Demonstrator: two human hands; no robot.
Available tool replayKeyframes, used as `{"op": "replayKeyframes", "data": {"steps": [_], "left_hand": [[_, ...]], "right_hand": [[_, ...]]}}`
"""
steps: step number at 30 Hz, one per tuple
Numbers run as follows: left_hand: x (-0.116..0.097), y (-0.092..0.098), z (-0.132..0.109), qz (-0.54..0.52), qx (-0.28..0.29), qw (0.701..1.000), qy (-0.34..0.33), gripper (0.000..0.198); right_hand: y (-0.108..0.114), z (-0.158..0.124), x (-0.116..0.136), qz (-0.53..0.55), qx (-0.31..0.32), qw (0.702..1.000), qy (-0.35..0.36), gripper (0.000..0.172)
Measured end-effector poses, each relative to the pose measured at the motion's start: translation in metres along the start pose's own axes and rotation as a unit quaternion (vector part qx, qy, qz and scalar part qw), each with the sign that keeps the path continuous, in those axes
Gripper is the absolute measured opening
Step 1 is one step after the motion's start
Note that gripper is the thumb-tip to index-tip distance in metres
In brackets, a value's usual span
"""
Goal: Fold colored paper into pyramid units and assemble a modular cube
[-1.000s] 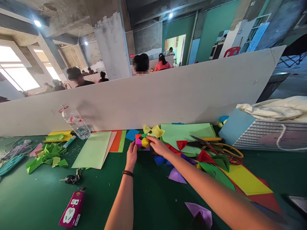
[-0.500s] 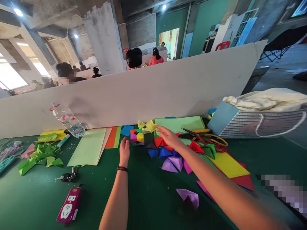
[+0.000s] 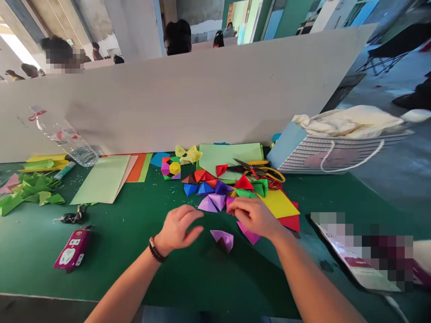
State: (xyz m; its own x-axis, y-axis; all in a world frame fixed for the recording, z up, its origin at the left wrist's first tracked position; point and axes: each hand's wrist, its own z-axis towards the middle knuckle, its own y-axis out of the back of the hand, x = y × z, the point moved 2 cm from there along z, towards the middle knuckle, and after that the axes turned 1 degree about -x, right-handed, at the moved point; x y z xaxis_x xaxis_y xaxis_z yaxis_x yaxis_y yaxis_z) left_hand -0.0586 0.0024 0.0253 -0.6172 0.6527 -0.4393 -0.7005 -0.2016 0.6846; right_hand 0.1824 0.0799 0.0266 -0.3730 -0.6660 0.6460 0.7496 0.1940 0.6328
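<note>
Above the dark green tabletop, my left hand (image 3: pixel 182 226) is open, thumb apart from bent fingers and nothing in it. My right hand (image 3: pixel 254 215) hovers with loosely curled fingers by a magenta folded paper piece (image 3: pixel 230 201); whether they touch is unclear. A lilac folded paper piece (image 3: pixel 224 239) lies between and below the hands. Another magenta piece (image 3: pixel 248 233) sits under my right wrist. Beyond them are lilac folded pieces (image 3: pixel 212 202), blue ones (image 3: pixel 205 189), red ones (image 3: pixel 244 183) and green ones (image 3: pixel 261 187).
Behind stand a multicoloured paper ball (image 3: pixel 171 168) and yellow folded paper (image 3: pixel 188 154). Scissors (image 3: pixel 251 168) lie on green sheets (image 3: pixel 232 154). A bottle (image 3: pixel 67 139) leans on the white partition (image 3: pixel 188 98). Right are a bag (image 3: pixel 323 148) and a phone (image 3: pixel 357 255); left, a purple pouch (image 3: pixel 73 249).
Both hands have drawn back toward me from the far side of the table. My right hand has left the yellow folded paper. The camera has tilted down.
</note>
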Motion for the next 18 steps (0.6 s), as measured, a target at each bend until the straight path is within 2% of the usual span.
{"op": "replayKeyframes", "data": {"steps": [1, 3, 7, 9, 11, 12, 14, 16, 18], "left_hand": [[-0.003, -0.011, -0.005, -0.024, 0.065, 0.997, 0.024, 0.032], [-0.003, -0.025, -0.011, -0.054, 0.117, 0.989, 0.07, 0.041], [-0.002, -0.041, -0.009, -0.055, 0.189, 0.975, 0.101, 0.051], [-0.006, -0.047, -0.009, -0.04, 0.206, 0.973, 0.099, 0.041], [-0.011, -0.052, -0.011, -0.024, 0.211, 0.973, 0.096, 0.02], [-0.013, -0.055, -0.012, -0.016, 0.204, 0.974, 0.099, 0.01], [-0.014, -0.056, -0.013, -0.021, 0.171, 0.977, 0.128, 0.011], [-0.01, -0.053, -0.014, -0.064, 0.112, 0.972, 0.197, 0.016], [-0.002, -0.049, -0.014, -0.141, 0.037, 0.946, 0.29, 0.016]], "right_hand": [[-0.001, -0.002, 0.001, -0.012, 0.065, 0.997, -0.026, 0.023], [-0.001, -0.007, 0.004, -0.015, 0.155, 0.985, -0.08, 0.019], [-0.008, -0.017, 0.01, -0.05, 0.242, 0.96, -0.129, 0.02], [-0.017, -0.019, 0.011, -0.09, 0.261, 0.953, -0.123, 0.012], [-0.025, -0.019, 0.009, -0.138, 0.263, 0.948, -0.116, 0.015], [-0.027, -0.018, 0.006, -0.156, 0.254, 0.948, -0.114, 0.018], [-0.026, -0.016, 0.002, -0.168, 0.202, 0.959, -0.11, 0.019], [-0.019, -0.014, -0.001, -0.143, 0.085, 0.98, -0.109, 0.015], [-0.012, -0.014, -0.001, -0.069, -0.071, 0.988, -0.117, 0.015]]}}
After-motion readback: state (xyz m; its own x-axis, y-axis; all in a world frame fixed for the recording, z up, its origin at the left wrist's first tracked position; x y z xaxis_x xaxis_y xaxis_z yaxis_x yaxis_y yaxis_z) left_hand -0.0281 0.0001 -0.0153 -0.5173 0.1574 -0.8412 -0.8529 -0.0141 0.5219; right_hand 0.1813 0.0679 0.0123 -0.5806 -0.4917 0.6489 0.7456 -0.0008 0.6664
